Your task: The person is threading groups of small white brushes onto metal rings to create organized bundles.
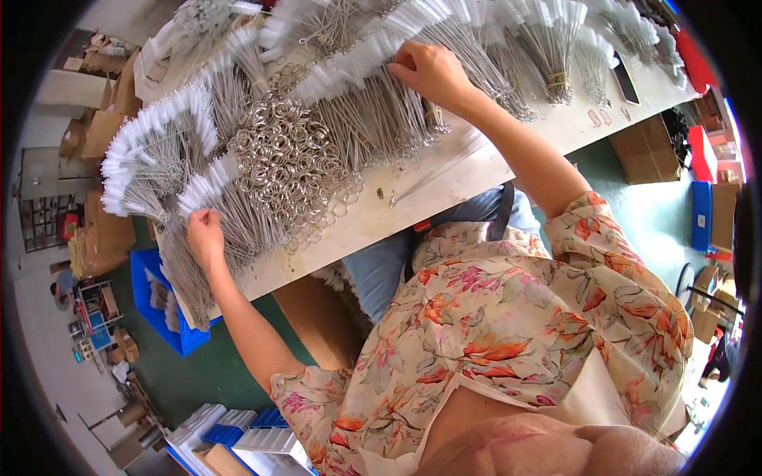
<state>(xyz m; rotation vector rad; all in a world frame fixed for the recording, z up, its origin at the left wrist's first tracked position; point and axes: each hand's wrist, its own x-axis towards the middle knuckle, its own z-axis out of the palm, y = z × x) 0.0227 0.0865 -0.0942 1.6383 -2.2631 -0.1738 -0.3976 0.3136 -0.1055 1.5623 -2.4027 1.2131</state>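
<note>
Long thin wire brushes with white bristle tips are lying in fanned bundles all along the pale worktable (444, 186), their twisted metal stems pointing toward the person and the white ends spreading outward. Between the bundles a heap of shiny metal rings (290, 155) is sitting in the middle of the table, some rings spilling toward the near edge.

The left hand (205, 234) is reaching out to the near left part of the table, fingers curled together and pinching the white tips of one brush bundle (238, 210) lying just beside the rings. The arm is stretching forward, bare from a flowered sleeve (317, 393).

The right hand (432, 71) is resting farther back on the table, palm down, fingers bent and pressing onto the stems of another brush bundle (381, 111); whether it is actually gripping any I cannot tell. That arm is running diagonally up from the right.

Below the table edge a blue crate (163, 305) is standing on the green floor, with cardboard boxes (647, 151) at the right.
</note>
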